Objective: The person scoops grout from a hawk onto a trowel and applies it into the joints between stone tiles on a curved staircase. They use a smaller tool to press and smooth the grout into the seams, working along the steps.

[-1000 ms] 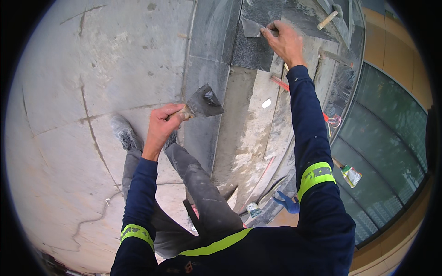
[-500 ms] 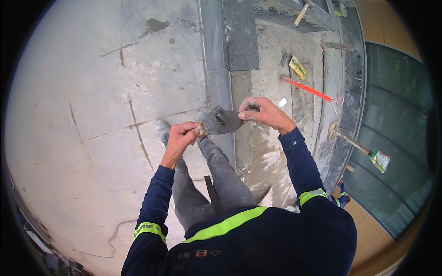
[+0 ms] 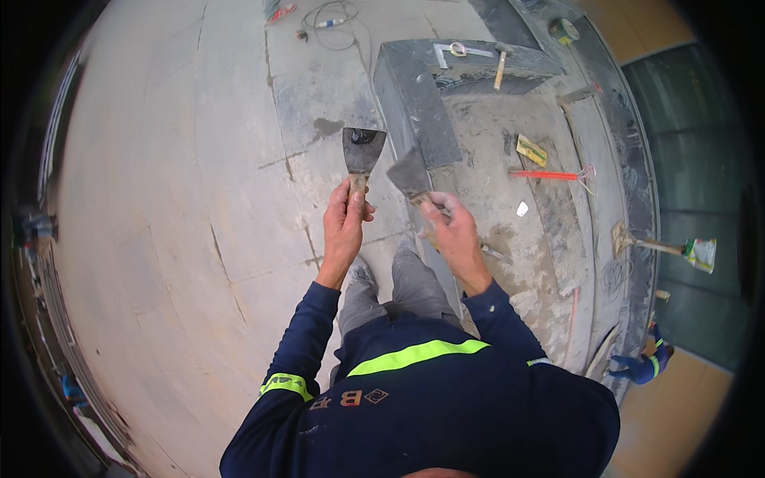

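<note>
My left hand (image 3: 343, 231) is closed round the handle of a putty knife (image 3: 362, 163), its blade pointing up and away from me. A glossy black dab (image 3: 364, 136) sits at the blade's far edge. To the right, my right hand (image 3: 457, 237) grips a second putty knife (image 3: 409, 173), slightly blurred, with its grey blade tilted to the left. The two blades are apart, held in the air above the paving by the dark stone edge.
A dark stone-clad ledge (image 3: 410, 95) encloses a rough cement bed on the right. A hammer (image 3: 500, 70), a metal square (image 3: 440, 56), a yellow packet (image 3: 531, 150) and a red rod (image 3: 546, 174) lie there. Another person (image 3: 641, 366) is at the lower right; a cable (image 3: 339, 28) lies far ahead.
My hands have separated: the blade they held between them now points upward in my left hand. A second putty knife shows in my right hand. The view has shifted, revealing more ground ahead.
</note>
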A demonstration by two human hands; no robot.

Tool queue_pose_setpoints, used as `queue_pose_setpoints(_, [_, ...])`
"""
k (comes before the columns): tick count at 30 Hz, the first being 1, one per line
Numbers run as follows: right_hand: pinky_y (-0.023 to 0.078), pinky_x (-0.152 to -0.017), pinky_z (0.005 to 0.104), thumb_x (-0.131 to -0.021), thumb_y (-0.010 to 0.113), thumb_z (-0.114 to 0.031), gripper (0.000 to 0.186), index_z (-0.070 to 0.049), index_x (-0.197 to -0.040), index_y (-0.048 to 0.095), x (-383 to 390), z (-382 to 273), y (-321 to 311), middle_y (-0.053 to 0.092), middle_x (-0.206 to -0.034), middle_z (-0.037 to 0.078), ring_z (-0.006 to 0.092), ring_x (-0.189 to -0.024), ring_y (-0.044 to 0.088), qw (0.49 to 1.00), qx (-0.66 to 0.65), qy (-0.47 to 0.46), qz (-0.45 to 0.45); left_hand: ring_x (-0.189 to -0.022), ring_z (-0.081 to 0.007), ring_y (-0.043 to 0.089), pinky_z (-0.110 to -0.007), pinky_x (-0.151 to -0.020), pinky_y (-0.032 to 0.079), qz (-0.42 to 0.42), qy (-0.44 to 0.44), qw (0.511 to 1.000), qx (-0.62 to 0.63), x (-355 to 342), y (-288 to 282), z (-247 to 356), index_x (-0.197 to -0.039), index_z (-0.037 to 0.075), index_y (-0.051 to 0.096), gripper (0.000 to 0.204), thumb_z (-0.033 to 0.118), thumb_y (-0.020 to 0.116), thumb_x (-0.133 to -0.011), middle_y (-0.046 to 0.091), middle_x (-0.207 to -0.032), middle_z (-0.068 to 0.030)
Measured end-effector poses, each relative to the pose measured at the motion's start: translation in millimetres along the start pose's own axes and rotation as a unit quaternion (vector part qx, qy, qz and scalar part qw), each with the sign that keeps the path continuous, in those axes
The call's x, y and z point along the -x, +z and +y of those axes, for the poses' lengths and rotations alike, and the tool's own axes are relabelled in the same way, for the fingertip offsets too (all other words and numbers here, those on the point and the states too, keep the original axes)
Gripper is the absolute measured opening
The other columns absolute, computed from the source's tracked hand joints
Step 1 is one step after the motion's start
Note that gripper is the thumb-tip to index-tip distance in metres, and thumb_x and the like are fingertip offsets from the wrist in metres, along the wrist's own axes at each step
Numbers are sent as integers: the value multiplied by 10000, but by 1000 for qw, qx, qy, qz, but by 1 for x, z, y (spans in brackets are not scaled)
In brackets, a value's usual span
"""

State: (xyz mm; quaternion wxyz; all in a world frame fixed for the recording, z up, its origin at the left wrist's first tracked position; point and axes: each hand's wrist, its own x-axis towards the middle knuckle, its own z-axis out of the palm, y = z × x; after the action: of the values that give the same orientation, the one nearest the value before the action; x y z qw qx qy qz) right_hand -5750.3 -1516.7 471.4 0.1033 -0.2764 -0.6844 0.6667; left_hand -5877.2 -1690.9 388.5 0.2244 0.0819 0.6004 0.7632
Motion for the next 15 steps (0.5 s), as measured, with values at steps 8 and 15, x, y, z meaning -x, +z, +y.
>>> queue_pose_setpoints(8, [534,-601,260,-1127,726,-258,314,14,-1280,699,-35,-18,41,732,-934,11,60,-668,616,994,-7,53,100,-900,-157,692,-329,-792,570,-109,60,956,-266,-21,0,25,-1503,-23,641,380,118,639,-1150,707,-1117,-112])
queue_pose_setpoints(15, [592,-740,287,-1113,744,-239,282,-27,-1299,723,-129,-45,1,743,-1045,41,94,-885,681,989,-64,-90,95,-740,-174,644,-323,-698,526,-184,-60,948,-252,-133,-16,18,-1407,-9,740,360,114,665,-1077,734,-968,-90])
